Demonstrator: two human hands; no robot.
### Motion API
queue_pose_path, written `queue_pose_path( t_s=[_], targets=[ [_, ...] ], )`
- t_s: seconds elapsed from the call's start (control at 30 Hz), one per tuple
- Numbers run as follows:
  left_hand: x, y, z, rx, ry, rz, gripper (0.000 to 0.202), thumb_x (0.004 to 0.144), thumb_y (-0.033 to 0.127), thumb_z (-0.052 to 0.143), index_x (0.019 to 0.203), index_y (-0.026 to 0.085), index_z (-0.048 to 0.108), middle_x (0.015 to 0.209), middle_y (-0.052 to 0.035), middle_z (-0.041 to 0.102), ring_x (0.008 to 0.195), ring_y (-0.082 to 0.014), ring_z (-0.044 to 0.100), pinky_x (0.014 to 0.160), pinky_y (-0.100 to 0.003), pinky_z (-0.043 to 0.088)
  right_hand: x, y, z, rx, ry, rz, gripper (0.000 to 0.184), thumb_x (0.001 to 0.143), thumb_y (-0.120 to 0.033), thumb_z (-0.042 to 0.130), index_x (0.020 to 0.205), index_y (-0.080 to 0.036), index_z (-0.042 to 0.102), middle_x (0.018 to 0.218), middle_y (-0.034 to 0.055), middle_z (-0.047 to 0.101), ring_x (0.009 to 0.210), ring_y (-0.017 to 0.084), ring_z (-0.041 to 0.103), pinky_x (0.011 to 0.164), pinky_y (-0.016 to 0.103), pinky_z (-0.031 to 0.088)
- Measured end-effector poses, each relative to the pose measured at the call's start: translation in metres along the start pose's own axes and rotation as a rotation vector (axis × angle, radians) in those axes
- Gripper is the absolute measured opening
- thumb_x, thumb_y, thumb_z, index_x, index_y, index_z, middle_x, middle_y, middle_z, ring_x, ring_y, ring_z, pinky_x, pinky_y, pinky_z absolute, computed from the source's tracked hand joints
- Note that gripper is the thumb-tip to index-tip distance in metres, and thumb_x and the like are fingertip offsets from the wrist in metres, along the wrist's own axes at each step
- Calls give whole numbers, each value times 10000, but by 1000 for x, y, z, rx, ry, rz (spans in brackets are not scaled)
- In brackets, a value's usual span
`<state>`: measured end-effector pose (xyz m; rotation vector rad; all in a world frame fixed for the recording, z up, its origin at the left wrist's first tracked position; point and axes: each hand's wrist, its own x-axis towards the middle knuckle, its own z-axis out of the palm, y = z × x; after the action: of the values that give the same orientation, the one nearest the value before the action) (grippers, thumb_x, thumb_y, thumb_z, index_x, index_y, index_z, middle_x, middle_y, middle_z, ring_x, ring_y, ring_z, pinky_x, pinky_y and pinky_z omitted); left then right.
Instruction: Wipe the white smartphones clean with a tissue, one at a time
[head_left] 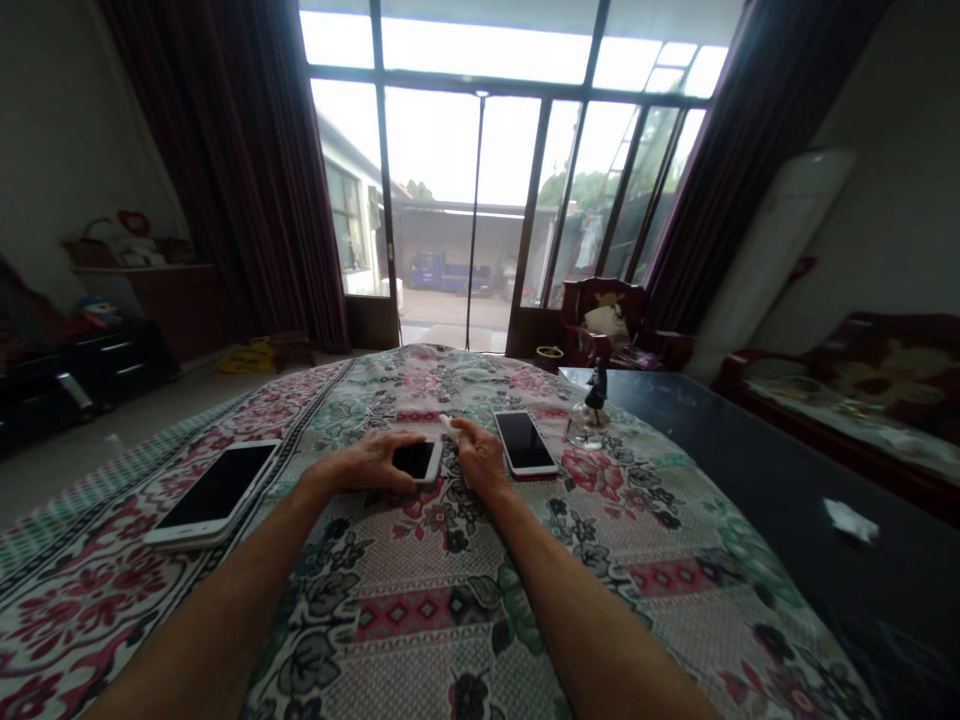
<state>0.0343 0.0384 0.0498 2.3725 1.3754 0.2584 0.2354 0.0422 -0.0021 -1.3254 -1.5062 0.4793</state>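
Note:
My left hand is closed around a small smartphone with a white edge and dark screen, at the middle of the cloth. My right hand is closed on a small white piece, perhaps tissue, which pokes out past the fingertips; most of it is hidden. Just right of that hand lies a white smartphone with a black screen and a reddish underside. Farther left, a larger white device, like a tablet, rests screen up on top of something pale.
A patterned tablecloth covers the table. A clear-based glass item with a dark top stands at the back right. Beyond it is a black table with a crumpled white tissue. A wooden chair stands near the glass doors.

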Motion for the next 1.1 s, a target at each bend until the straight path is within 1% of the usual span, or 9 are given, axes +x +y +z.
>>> queue_pose_path(
  t_s=[0.1,0.2,0.4,0.53,0.67,0.73,0.9,1.0,1.1],
  targets=[
    [-7,-3,-16,-126,20,35,722,682,439,680,1366,276,519,1294,-30,631,1183,-288,553,1009,-367,393,-1,-2,1,28,28,-14,361,829,-161,425,1032,-224,717,940,5,742,875,171,671,845,267,489],
    [-11,-3,-24,-169,29,27,714,712,451,660,1380,255,506,1269,-35,651,1152,-278,583,992,-356,409,-3,-7,5,66,26,-51,354,831,-166,430,1043,-219,709,937,2,736,882,169,669,849,262,491],
    [-9,-7,-21,-201,99,-5,709,684,432,686,1355,258,537,1314,-36,623,1196,-270,564,1005,-338,408,-10,-18,16,124,17,-186,312,808,-137,481,976,-227,728,1022,34,723,977,167,655,915,270,481],
    [-10,-11,-20,-219,101,7,675,694,442,678,1329,245,566,1233,-32,675,1118,-268,612,953,-335,450,-17,-21,21,133,-1,-200,308,790,-116,497,947,-222,740,984,46,726,952,178,661,899,298,499],
    [-11,-17,-21,-199,141,-20,654,694,431,676,1309,228,586,1232,-37,675,1127,-276,604,974,-347,441,-24,-25,25,138,-1,-230,290,771,-98,530,930,-213,744,970,52,725,926,174,662,890,295,505],
    [-11,-18,-21,-202,143,-23,654,696,426,677,1311,223,583,1236,-39,672,1136,-275,600,981,-350,437,-25,-25,26,132,1,-229,297,767,-90,530,935,-213,743,972,52,725,921,172,662,886,291,506],
    [-12,-8,-21,-278,53,31,624,705,422,688,1298,250,595,1169,-22,704,1104,-263,618,980,-357,442,-17,-18,25,128,34,-156,303,797,-123,510,979,-204,739,1002,61,724,960,177,663,901,282,502],
    [-11,-5,-21,-318,53,20,608,695,414,700,1279,271,611,1151,-16,713,1130,-268,606,1006,-373,430,-15,-14,25,126,37,-130,294,821,-153,511,1001,-224,732,1032,52,724,991,171,658,925,281,491],
    [-12,-8,-20,-360,78,16,597,690,392,705,1267,262,624,1170,-18,705,1129,-274,609,998,-377,443,-18,-16,24,130,18,-145,277,816,-159,531,990,-236,733,1025,46,727,976,167,662,920,283,495]
  ],
)
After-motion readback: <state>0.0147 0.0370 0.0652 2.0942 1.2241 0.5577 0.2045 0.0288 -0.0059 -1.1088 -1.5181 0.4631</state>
